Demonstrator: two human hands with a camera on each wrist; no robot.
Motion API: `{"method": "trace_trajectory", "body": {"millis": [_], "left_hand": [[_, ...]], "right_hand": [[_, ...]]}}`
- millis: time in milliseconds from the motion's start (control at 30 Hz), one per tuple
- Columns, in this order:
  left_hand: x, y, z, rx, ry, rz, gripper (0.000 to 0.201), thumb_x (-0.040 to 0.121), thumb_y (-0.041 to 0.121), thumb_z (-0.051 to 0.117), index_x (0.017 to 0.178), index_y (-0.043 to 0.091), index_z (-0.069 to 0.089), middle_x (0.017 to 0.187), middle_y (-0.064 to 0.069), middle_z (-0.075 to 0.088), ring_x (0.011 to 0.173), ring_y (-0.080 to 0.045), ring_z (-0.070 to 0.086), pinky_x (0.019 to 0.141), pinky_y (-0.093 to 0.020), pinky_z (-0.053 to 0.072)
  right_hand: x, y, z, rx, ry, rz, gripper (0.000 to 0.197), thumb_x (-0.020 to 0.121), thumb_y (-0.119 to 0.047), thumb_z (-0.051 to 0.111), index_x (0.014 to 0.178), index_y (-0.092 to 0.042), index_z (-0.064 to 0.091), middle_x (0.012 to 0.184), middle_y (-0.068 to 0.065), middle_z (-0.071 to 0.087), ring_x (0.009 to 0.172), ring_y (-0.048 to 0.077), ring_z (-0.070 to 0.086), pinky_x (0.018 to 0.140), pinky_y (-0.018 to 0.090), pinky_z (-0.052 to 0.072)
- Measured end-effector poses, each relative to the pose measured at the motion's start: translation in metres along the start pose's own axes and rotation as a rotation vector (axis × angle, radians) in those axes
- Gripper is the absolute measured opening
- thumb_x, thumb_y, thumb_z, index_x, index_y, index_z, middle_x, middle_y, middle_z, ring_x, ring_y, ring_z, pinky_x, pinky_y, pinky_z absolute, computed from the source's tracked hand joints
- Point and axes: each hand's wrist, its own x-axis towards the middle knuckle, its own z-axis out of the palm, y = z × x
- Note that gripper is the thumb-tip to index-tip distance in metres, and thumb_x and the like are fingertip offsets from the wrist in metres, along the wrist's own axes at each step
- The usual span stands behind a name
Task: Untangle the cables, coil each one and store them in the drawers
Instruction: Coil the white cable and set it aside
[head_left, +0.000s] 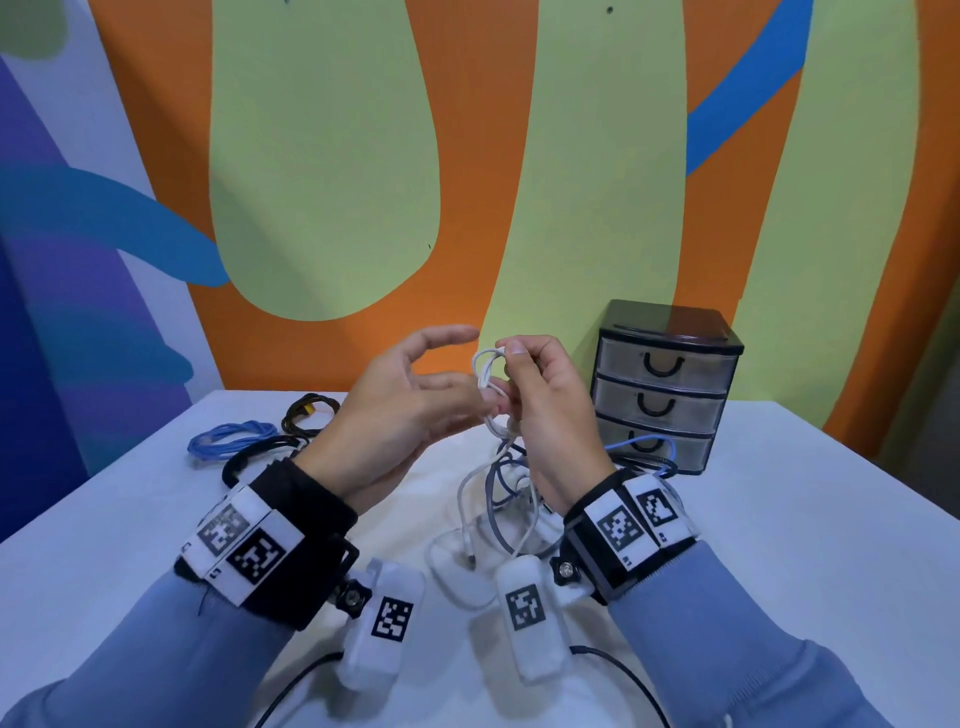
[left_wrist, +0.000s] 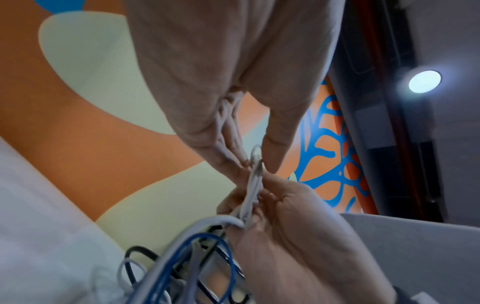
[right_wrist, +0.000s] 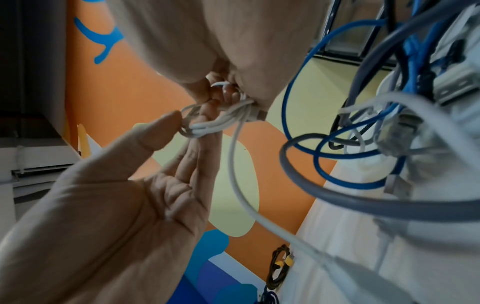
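A small coil of white cable (head_left: 487, 371) is held up above the table. My right hand (head_left: 506, 369) grips it, with fingers and thumb curled round the loops (right_wrist: 221, 121). My left hand (head_left: 457, 364) is open beside it: straight fingers lie behind the coil and the thumb tip (right_wrist: 168, 121) touches its loops (left_wrist: 253, 185). The white cable's tail drops to a tangle of grey, blue and white cables (head_left: 501, 493) on the table under my hands. A small black-framed unit of three clear drawers (head_left: 662, 387) stands at the back right, all drawers shut.
A coiled blue cable (head_left: 234, 439) and two black coils (head_left: 306, 415) lie at the table's left rear. A blue cable (head_left: 644, 441) loops in front of the lowest drawer. The white table (head_left: 779, 519) stands against a painted wall.
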Motion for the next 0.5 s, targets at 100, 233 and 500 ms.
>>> {"method": "trace_trajectory", "body": {"millis": [100, 233, 500], "left_hand": [[0.0015, -0.0019, 0.0006, -0.062, 0.026, 0.007, 0.06, 0.087, -0.013, 0.072, 0.141, 0.008, 0.055, 0.113, -0.037, 0.072, 0.093, -0.029, 0.071, 0.087, -0.032, 0.06], [0.0044, -0.0058, -0.0023, -0.058, -0.006, -0.063, 0.057, 0.085, 0.002, 0.078, 0.139, 0.013, 0.063, 0.109, -0.021, 0.077, 0.103, -0.027, 0.069, 0.107, -0.044, 0.046], [0.0027, -0.0034, 0.0024, -0.015, -0.017, 0.003, 0.049, 0.087, 0.006, 0.076, 0.134, 0.014, 0.067, 0.076, -0.004, 0.068, 0.074, -0.018, 0.061, 0.081, -0.031, 0.05]], "right_hand": [[0.0003, -0.0033, 0.0001, 0.004, -0.016, 0.058, 0.014, 0.111, -0.022, 0.049, 0.104, -0.019, 0.061, 0.093, 0.001, 0.064, 0.067, 0.0, 0.06, 0.055, 0.012, 0.042], [0.0014, -0.0041, -0.0003, 0.004, -0.023, 0.061, 0.015, 0.11, -0.021, 0.051, 0.101, -0.018, 0.063, 0.091, 0.004, 0.064, 0.068, 0.008, 0.053, 0.06, 0.019, 0.045], [0.0003, -0.0076, 0.0017, 0.037, -0.016, 0.038, 0.013, 0.109, -0.016, 0.051, 0.105, -0.016, 0.063, 0.082, -0.008, 0.063, 0.071, 0.011, 0.048, 0.069, 0.029, 0.042]]}}
